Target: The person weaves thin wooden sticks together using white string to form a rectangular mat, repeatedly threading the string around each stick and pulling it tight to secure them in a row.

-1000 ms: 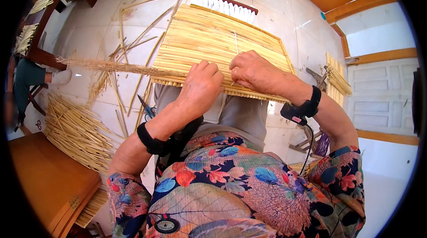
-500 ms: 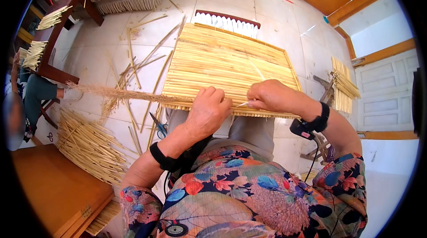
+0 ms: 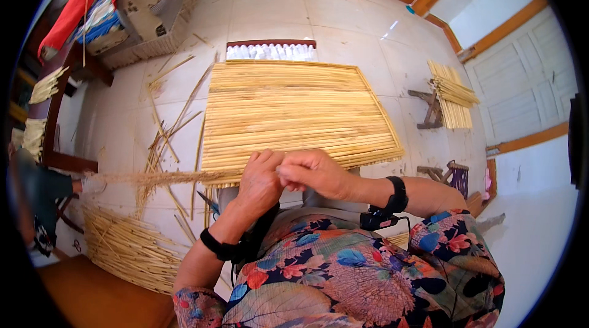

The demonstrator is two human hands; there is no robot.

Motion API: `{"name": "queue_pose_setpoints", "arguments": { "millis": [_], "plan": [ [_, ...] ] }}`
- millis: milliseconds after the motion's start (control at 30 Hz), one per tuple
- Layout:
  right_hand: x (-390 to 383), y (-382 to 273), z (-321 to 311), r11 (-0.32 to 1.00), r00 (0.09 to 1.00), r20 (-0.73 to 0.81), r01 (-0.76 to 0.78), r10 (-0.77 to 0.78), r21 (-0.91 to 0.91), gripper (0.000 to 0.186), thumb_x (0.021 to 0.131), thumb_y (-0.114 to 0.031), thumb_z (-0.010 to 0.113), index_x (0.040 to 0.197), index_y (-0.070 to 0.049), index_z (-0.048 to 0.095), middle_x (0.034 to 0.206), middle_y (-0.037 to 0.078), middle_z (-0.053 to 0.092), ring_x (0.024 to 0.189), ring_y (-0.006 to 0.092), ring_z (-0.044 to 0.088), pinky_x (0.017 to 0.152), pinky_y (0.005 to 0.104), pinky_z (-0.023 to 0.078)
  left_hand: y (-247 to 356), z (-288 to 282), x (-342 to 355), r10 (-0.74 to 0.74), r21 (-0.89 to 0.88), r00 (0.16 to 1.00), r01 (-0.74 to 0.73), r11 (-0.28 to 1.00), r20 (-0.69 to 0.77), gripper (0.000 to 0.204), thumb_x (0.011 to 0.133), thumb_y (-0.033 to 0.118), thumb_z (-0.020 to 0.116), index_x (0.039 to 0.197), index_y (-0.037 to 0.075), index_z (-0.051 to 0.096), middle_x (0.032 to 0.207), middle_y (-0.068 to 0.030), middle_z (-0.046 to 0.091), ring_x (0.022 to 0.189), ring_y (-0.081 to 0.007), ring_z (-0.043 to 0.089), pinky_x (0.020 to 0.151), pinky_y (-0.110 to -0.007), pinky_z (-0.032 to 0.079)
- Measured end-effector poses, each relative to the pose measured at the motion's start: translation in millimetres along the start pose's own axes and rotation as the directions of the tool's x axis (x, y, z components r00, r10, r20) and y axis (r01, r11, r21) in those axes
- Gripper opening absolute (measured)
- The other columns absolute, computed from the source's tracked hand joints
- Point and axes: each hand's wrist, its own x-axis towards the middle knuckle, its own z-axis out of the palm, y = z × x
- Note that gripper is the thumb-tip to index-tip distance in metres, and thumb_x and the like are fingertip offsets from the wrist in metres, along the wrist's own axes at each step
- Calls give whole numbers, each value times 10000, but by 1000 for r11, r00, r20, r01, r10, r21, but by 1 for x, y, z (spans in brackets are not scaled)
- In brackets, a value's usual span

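A mat of straight yellow stalks (image 3: 288, 113) lies in front of me, its near edge over my lap. Along that edge runs a brown, feathery plumed stalk (image 3: 159, 178), its tuft sticking out to the left. My left hand (image 3: 261, 177) is closed over the near edge of the mat, with its fingers bent over the stalks. Right beside it, my right hand (image 3: 313, 173) is closed in a pinch, its fingertips against the left hand. Whatever those fingertips hold is hidden.
Loose stalks (image 3: 165, 138) and a stalk pile (image 3: 126, 248) lie on the floor at left, near scissors (image 3: 210, 203). Behind the mat is a row of white pieces under a dark bar (image 3: 270, 43). A wooden stand (image 3: 431, 110) is at right; another person's leg (image 3: 40, 187) at far left.
My right hand has moved left across the near edge to meet my left hand. The white strand it pinched before no longer shows. The whole view has shifted.
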Motion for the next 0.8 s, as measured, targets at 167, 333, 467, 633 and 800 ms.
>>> {"name": "queue_pose_setpoints", "arguments": {
  "millis": [167, 333, 467, 633, 800],
  "plan": [
    [7, 4, 9, 961, 979, -36, 189, -200, -200, 289, 978, -234, 526, 832, 6, 591, 756, 35, 562, 699, 98, 517, 648, 266, 439, 9, -4, 2, -98, -59, 995, 98, 993, 5, 180, 640, 89, 672, 811, 96, 616, 847, -53, 581, 837, -269, 522, 736, -390, 382],
    [12, 2, 12, 863, 952, 58, 296, -299, -409, 254, 938, -221, 577, 904, 29, 602, 807, 142, 586, 734, 244, 575, 707, 340, 465, 3, 8, -9, -198, -159, 978, 205, 966, 58, 151, 681, 144, 661, 825, 108, 636, 862, -54, 595, 844, -272, 511, 753, -393, 366],
    [12, -2, 20, 824, 934, 60, 341, -353, -452, 215, 925, -199, 584, 929, 13, 621, 854, 175, 612, 786, 312, 590, 734, 374, 477, 8, 0, -3, -129, -161, 992, 128, 979, 8, 170, 687, 187, 660, 831, 98, 646, 887, -49, 596, 834, -277, 505, 739, -387, 362],
    [17, 6, 24, 769, 919, 85, 370, -384, -521, 177, 909, -178, 592, 915, -5, 628, 856, 168, 622, 813, 329, 594, 734, 381, 487, 7, -2, -3, -149, -115, 989, 148, 982, 3, 188, 685, 205, 657, 829, 87, 644, 909, -43, 592, 839, -277, 516, 717, -392, 368],
    [9, -4, 7, 768, 917, 150, 393, -371, -505, 188, 904, -189, 595, 899, -4, 630, 846, 149, 612, 794, 313, 593, 731, 366, 487, 2, 8, -12, -150, -76, 986, 145, 987, -66, 182, 719, 197, 662, 855, 78, 641, 914, -60, 589, 847, -275, 529, 721, -401, 375]
  ]
}}
